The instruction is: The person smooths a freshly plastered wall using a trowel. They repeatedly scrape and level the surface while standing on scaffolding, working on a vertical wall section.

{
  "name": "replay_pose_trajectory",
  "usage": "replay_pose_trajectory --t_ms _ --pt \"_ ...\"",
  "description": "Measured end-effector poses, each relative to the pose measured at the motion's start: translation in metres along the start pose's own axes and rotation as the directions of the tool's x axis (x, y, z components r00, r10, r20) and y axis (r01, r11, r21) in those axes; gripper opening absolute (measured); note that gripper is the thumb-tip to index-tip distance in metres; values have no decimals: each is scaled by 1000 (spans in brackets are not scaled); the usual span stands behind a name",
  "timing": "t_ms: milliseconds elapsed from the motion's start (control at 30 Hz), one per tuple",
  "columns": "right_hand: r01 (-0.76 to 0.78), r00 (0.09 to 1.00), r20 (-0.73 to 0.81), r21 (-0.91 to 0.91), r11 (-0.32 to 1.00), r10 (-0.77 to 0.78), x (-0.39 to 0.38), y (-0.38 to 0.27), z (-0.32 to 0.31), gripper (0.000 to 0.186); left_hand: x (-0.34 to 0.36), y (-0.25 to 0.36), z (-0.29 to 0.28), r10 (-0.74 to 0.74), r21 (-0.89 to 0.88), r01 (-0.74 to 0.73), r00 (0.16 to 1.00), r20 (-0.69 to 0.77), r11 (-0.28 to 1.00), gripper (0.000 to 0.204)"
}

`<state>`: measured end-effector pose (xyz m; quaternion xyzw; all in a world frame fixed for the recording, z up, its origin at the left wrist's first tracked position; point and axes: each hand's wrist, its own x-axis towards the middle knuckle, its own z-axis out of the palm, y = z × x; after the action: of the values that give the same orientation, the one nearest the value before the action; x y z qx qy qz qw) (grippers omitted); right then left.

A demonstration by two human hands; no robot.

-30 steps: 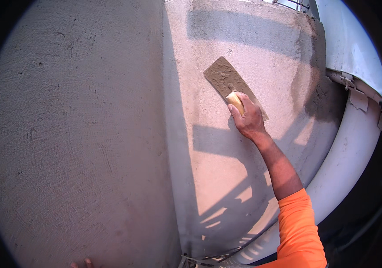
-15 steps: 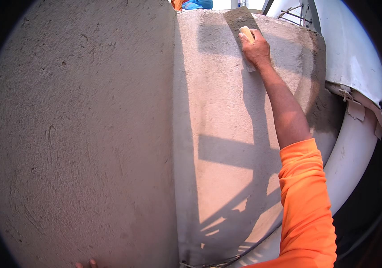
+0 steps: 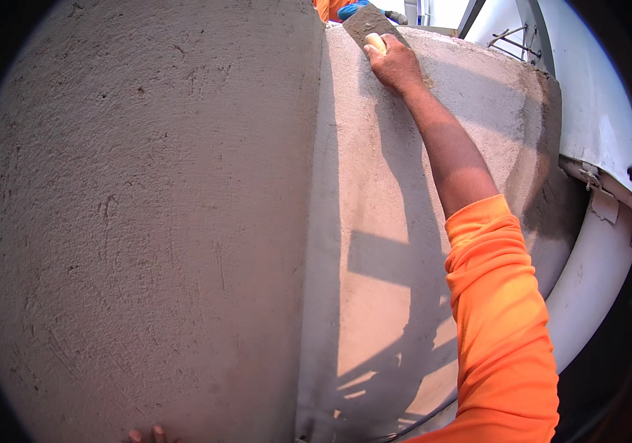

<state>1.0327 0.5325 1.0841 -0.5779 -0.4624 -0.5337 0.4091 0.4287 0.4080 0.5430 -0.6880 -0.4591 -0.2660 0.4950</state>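
My right hand (image 3: 397, 65) is closed round the pale handle of a plastering trowel (image 3: 362, 24), high on the curved plastered wall (image 3: 375, 295). The trowel's flat blade is smeared with grey mortar and lies tilted near the wall's top edge, partly hidden by my hand. My right arm, in a pushed-up orange sleeve, reaches up across the wall. At the lower edge, only a few fingertips of my left hand (image 3: 147, 434) show. They are apart and rest against the flat rough wall (image 3: 153, 221), with nothing visible in them.
A vertical inner corner joins the two walls. On the right stand a large white curved shell (image 3: 596, 96) and a thick white pipe (image 3: 593, 273). Metal rods (image 3: 515, 44) stick out behind the wall top. Another person's orange clothing (image 3: 323, 9) and a blue-gloved hand (image 3: 353, 10) show above.
My right hand has carried the trowel leftward along the wall's top, closer to the corner. The view has shifted, so the walls sit farther right. My left fingertips remain at the lower edge.
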Motion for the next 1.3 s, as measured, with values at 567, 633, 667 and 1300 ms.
replay_pose_trajectory --t_ms 567,633,667,1300 --pt "259 781 572 69 963 -251 -213 50 -90 33 10 5 -14 -30 -9 30 999 19 1000 80" --pt "299 862 427 12 954 -275 -221 74 -117 41 21 24 -29 -174 -143 165 983 -50 976 79" --pt "291 892 370 -30 956 -260 -225 86 -131 44 33 35 -35 -250 -212 228 965 -80 950 79" --pt "-94 994 77 309 947 74 -255 183 -195 34 744 250 -73 -433 -858 -106 828 -356 503 54"
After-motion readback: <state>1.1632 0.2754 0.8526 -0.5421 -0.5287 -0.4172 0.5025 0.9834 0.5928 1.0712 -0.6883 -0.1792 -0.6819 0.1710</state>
